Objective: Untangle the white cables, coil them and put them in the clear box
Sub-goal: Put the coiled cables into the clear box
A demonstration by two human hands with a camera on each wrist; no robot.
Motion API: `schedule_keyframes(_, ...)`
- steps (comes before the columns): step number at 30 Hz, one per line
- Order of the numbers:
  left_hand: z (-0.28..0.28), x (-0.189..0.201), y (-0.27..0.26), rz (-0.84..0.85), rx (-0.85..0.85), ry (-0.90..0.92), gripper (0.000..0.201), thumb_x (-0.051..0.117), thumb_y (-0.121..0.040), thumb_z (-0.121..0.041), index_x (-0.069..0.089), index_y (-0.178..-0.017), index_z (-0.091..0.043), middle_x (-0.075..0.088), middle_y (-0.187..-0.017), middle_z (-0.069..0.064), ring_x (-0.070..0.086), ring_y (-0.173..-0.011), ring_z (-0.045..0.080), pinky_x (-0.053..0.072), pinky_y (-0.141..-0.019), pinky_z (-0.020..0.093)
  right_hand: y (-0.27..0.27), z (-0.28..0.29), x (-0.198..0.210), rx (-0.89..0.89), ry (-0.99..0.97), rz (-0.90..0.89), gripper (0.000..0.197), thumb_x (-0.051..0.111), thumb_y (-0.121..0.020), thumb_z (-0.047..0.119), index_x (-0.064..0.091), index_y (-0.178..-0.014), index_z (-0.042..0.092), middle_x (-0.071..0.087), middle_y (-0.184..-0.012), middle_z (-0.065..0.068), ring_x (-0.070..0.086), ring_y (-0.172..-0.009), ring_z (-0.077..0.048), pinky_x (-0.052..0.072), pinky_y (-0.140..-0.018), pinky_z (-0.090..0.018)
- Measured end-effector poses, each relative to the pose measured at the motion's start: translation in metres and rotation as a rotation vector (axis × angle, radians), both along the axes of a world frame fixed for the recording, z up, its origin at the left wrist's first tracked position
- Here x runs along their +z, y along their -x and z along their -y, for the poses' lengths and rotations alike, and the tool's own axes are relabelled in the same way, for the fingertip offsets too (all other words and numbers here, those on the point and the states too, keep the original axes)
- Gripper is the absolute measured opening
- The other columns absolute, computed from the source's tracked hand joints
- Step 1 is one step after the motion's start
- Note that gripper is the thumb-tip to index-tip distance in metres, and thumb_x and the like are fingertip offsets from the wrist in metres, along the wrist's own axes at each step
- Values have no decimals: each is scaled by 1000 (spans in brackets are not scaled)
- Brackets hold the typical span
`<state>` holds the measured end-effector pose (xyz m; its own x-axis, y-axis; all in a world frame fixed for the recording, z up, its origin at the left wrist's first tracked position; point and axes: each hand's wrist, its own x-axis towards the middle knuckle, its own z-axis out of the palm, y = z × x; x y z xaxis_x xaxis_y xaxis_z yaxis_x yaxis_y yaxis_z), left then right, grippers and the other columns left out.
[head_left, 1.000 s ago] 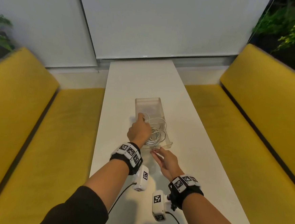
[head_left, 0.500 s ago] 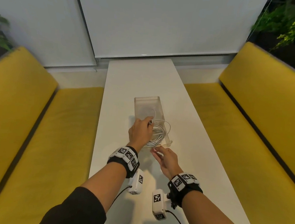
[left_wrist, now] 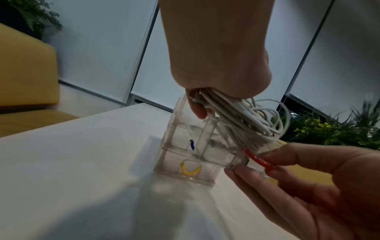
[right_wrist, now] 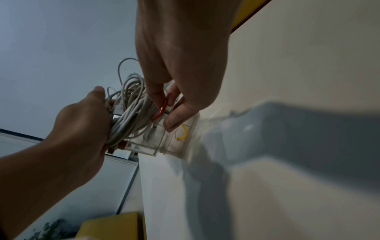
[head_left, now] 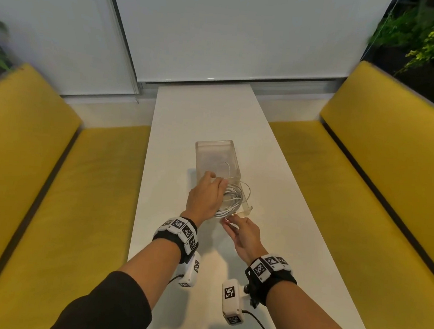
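Note:
The clear box stands mid-table, with inner dividers showing in the left wrist view. My left hand grips a coil of white cables over the box's near end. In the wrist views the coil is bunched in that fist, with loose loops sticking out. My right hand is at the box's near corner and pinches a red band against the coil's lower end, its thumb against the box wall.
The box sits on a long white table between two yellow benches. A yellow band and a small blue piece lie inside the box's near compartments. Window blinds close off the far end.
My left hand has shifted slightly toward me with the coil, and a loose loop now hangs past the box's right wall. The right hand has stayed at the near corner.

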<state>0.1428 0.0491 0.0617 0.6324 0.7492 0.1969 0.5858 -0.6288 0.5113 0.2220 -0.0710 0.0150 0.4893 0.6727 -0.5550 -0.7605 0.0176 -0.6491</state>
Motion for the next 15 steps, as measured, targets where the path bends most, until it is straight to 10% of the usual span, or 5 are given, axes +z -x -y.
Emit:
schedule_keyframes(6,5,13,-4,-136,15,-186,51,30,-108,-33,22,-157,-26,64,-100,2,58,-92,26,48,-64,40,2,-8,7,1,-10,21,12,64,-86,-11,59,-84,0,70,-91,-20,69,-95,-37,53,-99,-42)
schedule_keyframes(12,-10,-10,-2,-132,-166,-427,23,43,-100,-26,63,-105,-16,73,-87,4,57,-85,28,43,-77,40,3,-6,6,8,1,35,12,64,-85,-11,59,-84,0,71,-90,-20,69,-94,-37,55,-96,-40)
schedule_keyframes(15,-5,-7,1,-55,-238,-277,43,41,-102,-42,64,-117,-8,64,-129,12,58,-107,32,53,-84,45,3,-5,4,-1,-9,37,8,63,-87,-9,62,-92,-4,72,-94,-20,70,-95,-35,55,-95,-39)
